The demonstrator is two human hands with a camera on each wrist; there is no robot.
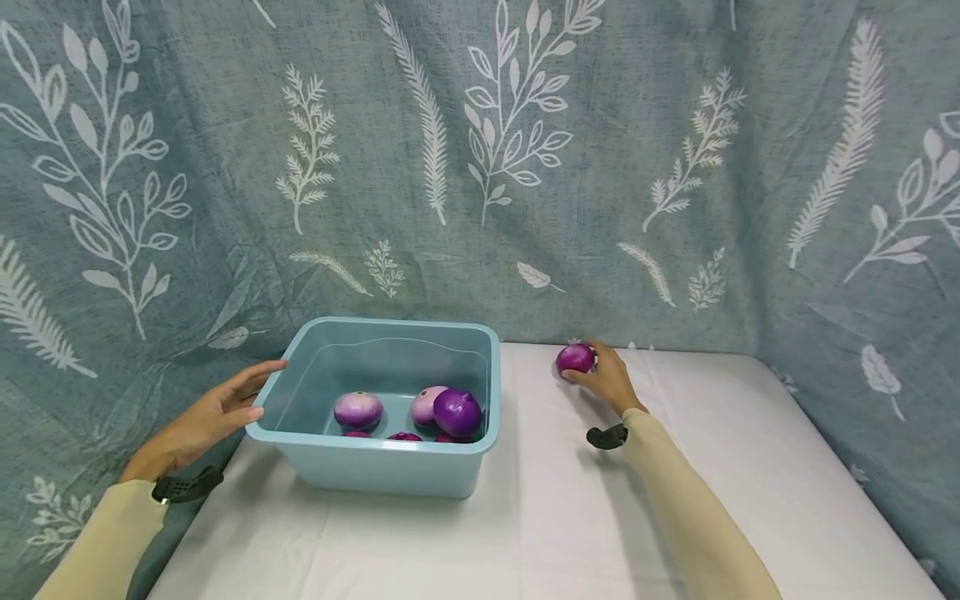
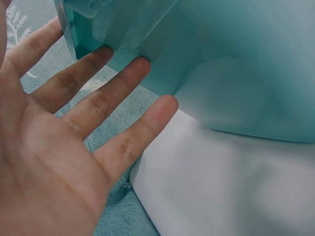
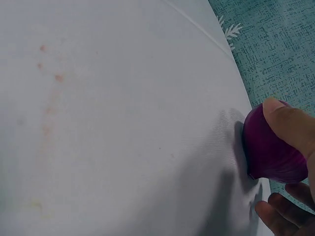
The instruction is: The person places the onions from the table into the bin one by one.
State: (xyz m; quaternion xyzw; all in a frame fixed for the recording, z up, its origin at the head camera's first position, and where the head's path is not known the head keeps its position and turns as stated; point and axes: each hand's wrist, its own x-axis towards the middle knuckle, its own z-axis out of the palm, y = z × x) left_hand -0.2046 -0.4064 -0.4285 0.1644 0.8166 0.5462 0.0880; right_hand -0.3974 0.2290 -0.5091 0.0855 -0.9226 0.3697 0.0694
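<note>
A pale blue plastic bin (image 1: 375, 467) stands on the white table, left of the middle. Several red onions lie inside it, among them a dark purple one (image 1: 458, 413) and a paler one (image 1: 357, 411); the front wall hides some in part. My left hand (image 1: 217, 417) is at the bin's left side, fingers extended; in the left wrist view the fingers (image 2: 123, 88) reach under the rim against the outer wall. Near the table's far edge my right hand (image 1: 609, 379) grips a red onion (image 1: 575, 358) between thumb and fingers. The right wrist view shows this onion (image 3: 270, 147) at the cloth's edge.
White cloth (image 1: 555, 517) covers the table, with faint stains in the right wrist view. Behind the table and at its sides hangs a blue-green leaf-patterned curtain (image 1: 480, 275). The right table edge slopes away beyond the right arm.
</note>
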